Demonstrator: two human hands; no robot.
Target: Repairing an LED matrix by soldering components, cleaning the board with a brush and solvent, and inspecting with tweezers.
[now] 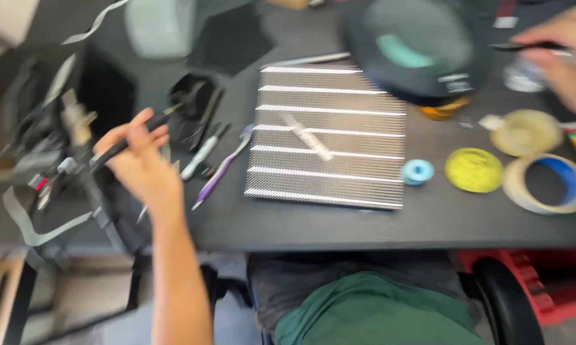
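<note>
Pinching a thin black tool (138, 135) between thumb and fingers, the left hand (141, 163) hangs over the dark table's (339, 223) left edge. Just right lie pens (221, 167), then a ribbed mat (329, 137), then tape rolls (546, 182). At far right, the right hand (566, 54) closes its fingers around a dark stick (524, 46).

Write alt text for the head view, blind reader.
Blurred view down at a dark desk: the left hand grips a thin black tool, the right hand holds a dark pen-like tool. Between them lie a striped mesh panel and tape rolls.
</note>
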